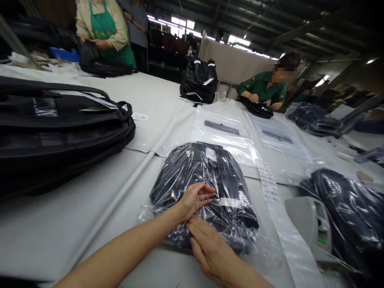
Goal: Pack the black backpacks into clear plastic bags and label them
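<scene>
A dark backpack sealed in a clear plastic bag (207,180) lies flat on the grey table (75,208) in front of me. My left hand (195,199) rests on the near part of the bag, fingers curled and pinching the plastic film. My right hand (210,250) lies flat just below it, pressing the bag's near edge down. The two hands nearly touch.
A stack of black bags (60,132) fills the left side. Empty clear bags (222,132) lie beyond the packed one. A tape dispenser (315,224) and another bagged backpack (348,212) sit at the right. Two people in green (264,86) work across the table.
</scene>
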### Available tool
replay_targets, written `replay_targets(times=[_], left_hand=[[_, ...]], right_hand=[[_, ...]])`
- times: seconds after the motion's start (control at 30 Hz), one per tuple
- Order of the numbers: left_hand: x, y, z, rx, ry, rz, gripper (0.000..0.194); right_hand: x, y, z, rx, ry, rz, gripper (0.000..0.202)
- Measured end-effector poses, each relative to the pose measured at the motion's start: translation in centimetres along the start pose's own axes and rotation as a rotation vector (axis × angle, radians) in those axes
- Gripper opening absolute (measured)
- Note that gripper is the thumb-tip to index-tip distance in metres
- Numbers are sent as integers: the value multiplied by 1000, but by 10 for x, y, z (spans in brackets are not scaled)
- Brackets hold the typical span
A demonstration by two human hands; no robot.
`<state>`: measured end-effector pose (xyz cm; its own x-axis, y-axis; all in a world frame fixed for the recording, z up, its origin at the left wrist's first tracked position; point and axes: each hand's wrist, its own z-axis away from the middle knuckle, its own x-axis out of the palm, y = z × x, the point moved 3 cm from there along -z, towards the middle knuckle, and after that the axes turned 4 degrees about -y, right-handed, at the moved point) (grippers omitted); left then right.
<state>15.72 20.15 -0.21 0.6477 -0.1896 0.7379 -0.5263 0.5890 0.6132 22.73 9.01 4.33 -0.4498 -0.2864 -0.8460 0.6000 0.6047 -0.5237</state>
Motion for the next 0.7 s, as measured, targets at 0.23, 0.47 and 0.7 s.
replay_targets(times=[0.23,0.47,0.7], left_hand=[[10,79,75,499,157,-492,28],[-14,-13,161,735,85,-2073,61],[-30,-43,146,580,309,-2334,92]], right_hand=[[23,17,5,29,7,76,47],[28,20,8,1,-1,81,52],[27,24,14,134,48,-81,67]])
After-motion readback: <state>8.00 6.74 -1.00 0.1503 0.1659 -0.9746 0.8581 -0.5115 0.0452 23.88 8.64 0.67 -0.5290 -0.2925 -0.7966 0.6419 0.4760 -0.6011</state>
